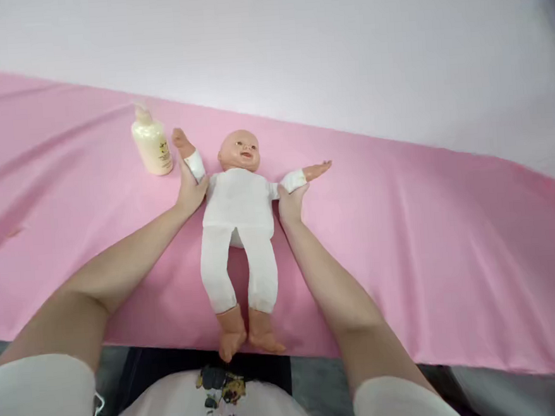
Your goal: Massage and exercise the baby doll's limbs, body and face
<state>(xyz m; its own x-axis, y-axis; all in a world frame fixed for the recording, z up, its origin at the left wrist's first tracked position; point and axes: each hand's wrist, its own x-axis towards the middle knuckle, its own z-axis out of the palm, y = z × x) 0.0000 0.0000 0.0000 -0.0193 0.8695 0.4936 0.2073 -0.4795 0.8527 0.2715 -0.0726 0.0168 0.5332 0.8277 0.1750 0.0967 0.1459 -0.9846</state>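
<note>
While doll (239, 204) lies face-up, left hand (191, 192), right hand (290, 202) grip clamped on its arms; bottle (152, 144) label unreadable.

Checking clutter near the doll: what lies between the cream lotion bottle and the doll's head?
In the head view, only the doll's raised arm, gripped by the left hand.

left hand (191, 192), right hand (290, 202), arms outstretched; fingers curled
</note>
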